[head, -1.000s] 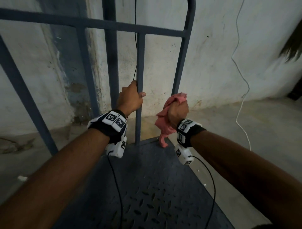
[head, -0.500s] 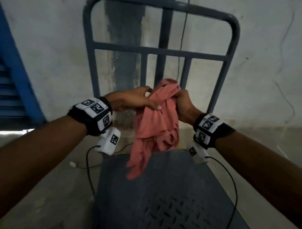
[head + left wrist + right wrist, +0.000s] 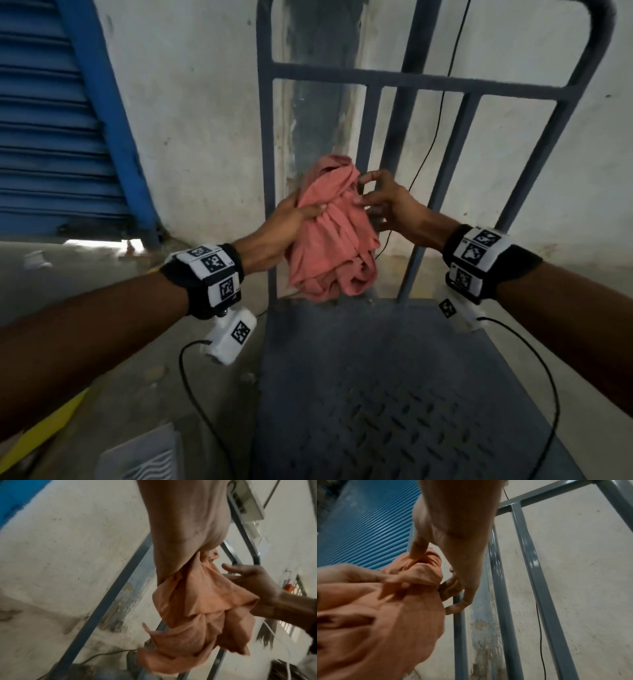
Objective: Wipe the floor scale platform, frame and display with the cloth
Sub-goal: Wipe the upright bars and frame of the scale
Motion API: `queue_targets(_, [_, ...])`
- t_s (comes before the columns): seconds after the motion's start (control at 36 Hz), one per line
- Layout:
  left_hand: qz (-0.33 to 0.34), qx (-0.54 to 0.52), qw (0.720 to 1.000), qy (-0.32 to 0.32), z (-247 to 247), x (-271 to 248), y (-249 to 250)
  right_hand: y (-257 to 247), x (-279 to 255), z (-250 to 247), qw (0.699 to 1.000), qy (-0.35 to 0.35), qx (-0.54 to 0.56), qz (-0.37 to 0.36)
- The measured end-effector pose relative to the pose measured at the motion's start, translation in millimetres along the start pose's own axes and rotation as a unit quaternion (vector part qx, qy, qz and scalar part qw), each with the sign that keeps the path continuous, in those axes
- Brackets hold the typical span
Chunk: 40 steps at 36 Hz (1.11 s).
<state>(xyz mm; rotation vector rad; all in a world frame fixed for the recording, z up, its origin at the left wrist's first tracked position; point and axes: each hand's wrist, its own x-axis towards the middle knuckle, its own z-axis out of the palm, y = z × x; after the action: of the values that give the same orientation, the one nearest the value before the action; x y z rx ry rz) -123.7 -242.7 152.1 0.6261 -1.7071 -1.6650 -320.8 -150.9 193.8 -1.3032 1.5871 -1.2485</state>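
The cloth (image 3: pixel 330 240) is soft, matt, crumpled fabric. The frame (image 3: pixel 370 80) is painted metal tubing with a slight gloss. The platform (image 3: pixel 394 394), lower centre, is matt metal with raised tread. The wall (image 3: pixel 205 120) is rough, stained plaster; the shutter (image 3: pixel 51 120), upper left, ribbed painted metal.

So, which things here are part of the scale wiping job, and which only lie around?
Part of the job:
- pink cloth, gripped by left hand, touched by right hand
- platform
- frame
- display

Only lying around:
- blue shutter
- black cable on the wall
- white grille on the floor
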Motion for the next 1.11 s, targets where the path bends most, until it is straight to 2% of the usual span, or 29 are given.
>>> queue_targets(0.08, [0.018,-0.007,1.000,0.012,3,-1,-18,10,-6,8,0.996,-0.006,-0.084,0.029])
queue_targets(0.17, [0.021,0.021,1.000,-0.006,8,-4,-28,20,-11,18,0.994,0.006,-0.102,0.032])
queue_targets(0.22, [0.009,0.020,0.999,-0.036,10,-6,-31,25,-11,25,0.996,0.016,-0.089,0.027])
queue_targets(0.28, [-0.024,0.020,0.995,-0.097,11,-8,-30,33,-7,30,0.995,0.048,-0.080,0.025])
queue_targets(0.36, [-0.032,0.070,0.985,-0.154,11,-7,-29,48,0,35,0.990,0.099,-0.101,0.014])
queue_targets(0.42, [-0.011,0.107,0.983,-0.147,6,-3,-28,52,4,37,0.982,0.093,-0.161,0.012])
queue_targets(0.47, [0.003,0.151,0.979,-0.137,1,3,-27,46,10,39,0.969,0.057,-0.241,0.021])
queue_targets(0.56, [0.005,0.202,0.971,-0.129,-2,8,-25,32,24,40,0.952,0.040,-0.300,0.046])
queue_targets(0.67, [0.018,0.256,0.959,-0.124,0,14,-22,31,26,56,0.936,0.078,-0.343,0.015])
queue_targets(0.75, [0.017,0.268,0.961,-0.067,-4,11,-32,50,24,79,0.951,0.113,-0.288,0.007])
queue_targets(0.81, [-0.021,0.240,0.970,-0.029,-11,3,-53,69,26,91,0.969,0.088,-0.224,0.051])
queue_targets(0.89, [-0.101,0.212,0.972,-0.026,-20,-6,-88,102,16,105,0.989,0.079,-0.035,0.117])
queue_targets(0.97, [-0.192,0.281,0.936,-0.088,-28,-13,-97,137,3,120,0.984,0.084,-0.019,0.156])
queue_targets(1.03, [-0.232,0.296,0.914,-0.149,-33,-15,-100,149,-1,119,0.974,0.016,-0.090,0.208])
queue_targets(1.06, [-0.250,0.284,0.910,-0.171,-35,-16,-100,151,1,114,0.969,-0.023,-0.092,0.226])
queue_targets(1.11, [-0.299,0.217,0.909,-0.192,-43,-16,-102,152,2,103,0.964,-0.092,0.020,0.250])
